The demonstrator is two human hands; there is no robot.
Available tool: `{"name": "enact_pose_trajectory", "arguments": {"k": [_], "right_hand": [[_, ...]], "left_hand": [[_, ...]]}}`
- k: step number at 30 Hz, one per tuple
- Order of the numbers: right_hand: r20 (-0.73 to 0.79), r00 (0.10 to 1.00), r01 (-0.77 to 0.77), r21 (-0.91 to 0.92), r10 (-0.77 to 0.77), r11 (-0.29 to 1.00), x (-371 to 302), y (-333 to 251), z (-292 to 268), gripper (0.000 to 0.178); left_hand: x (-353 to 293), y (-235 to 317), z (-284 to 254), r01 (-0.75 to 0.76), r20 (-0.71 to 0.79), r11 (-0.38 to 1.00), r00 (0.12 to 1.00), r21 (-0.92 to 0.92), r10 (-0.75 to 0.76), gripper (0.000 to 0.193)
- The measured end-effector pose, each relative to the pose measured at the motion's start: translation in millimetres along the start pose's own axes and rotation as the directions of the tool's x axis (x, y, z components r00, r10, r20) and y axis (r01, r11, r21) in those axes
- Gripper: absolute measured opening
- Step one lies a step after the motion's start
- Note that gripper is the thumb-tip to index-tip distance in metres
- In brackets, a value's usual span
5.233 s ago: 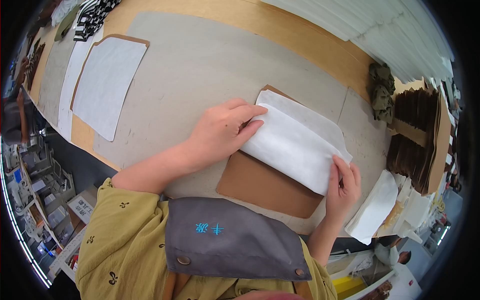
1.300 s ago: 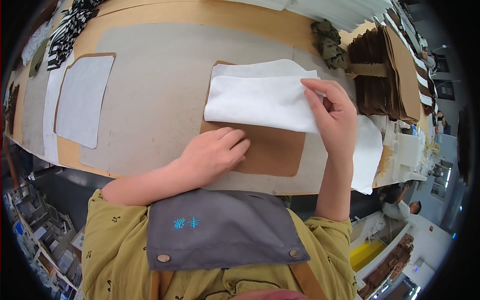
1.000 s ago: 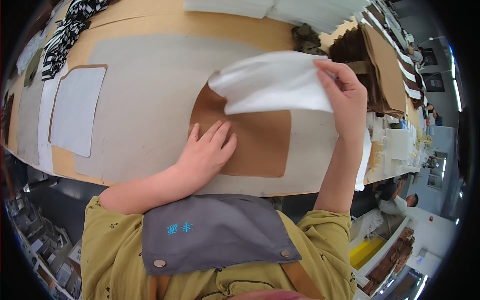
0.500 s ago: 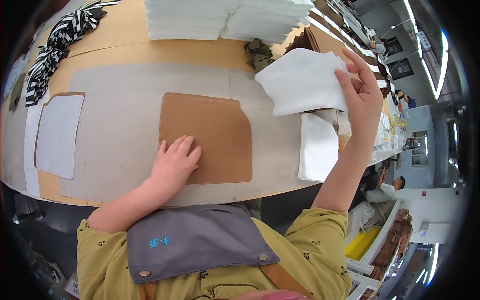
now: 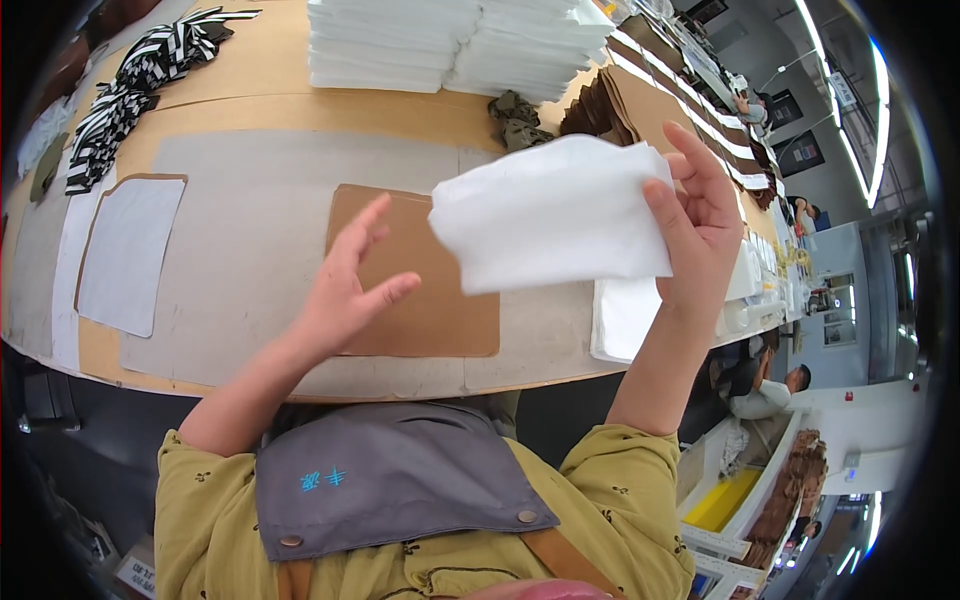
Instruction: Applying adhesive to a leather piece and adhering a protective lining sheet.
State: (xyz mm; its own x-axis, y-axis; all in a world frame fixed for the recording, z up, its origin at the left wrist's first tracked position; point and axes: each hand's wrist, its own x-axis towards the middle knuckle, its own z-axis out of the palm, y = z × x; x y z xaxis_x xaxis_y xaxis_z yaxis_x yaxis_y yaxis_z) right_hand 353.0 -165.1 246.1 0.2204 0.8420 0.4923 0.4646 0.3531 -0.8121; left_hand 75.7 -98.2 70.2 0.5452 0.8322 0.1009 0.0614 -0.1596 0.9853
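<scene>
My right hand pinches a white sheet by its right edge, thumb in front and fingers behind. Held up off the table, the sheet overlaps the right part of a flat brown panel with a notched corner. Whether the sheet is fabric or paper I cannot tell. Above the panel's left side, my left hand is raised with thumb and fingers apart, holding nothing. Beneath my right wrist lies a stack of white sheets, partly hidden by the hand and the lifted sheet.
Far left lies another brown-edged piece topped with white, below a bunched black-and-white striped cloth. A tall white stack stands at the back, with crumpled olive cloth beside it. Brown panels stack at the far right. Other people sit beyond.
My right hand has brought the white sheet leftward, so it now covers part of the brown panel. My left hand has lifted off that panel and spread its thumb.
</scene>
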Motion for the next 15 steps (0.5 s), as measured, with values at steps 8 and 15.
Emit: {"name": "enact_pose_trajectory", "arguments": {"k": [8, 15], "right_hand": [[0.231, 0.973, -0.078, 0.41, -0.021, 0.909, -27.4, 2.6, -3.2, 0.053], [0.273, 0.962, -0.132, 0.467, -0.001, 0.874, -44.0, 14.7, -19.9, 0.051]], "left_hand": [[48.9, 26.3, 2.8, 0.098, 0.44, 0.944, 0.896, -0.315, 0.054, 0.092], [34.2, 36.2, 30.7, 0.383, 0.669, 0.785, 0.741, -0.486, 0.053, 0.045]]}}
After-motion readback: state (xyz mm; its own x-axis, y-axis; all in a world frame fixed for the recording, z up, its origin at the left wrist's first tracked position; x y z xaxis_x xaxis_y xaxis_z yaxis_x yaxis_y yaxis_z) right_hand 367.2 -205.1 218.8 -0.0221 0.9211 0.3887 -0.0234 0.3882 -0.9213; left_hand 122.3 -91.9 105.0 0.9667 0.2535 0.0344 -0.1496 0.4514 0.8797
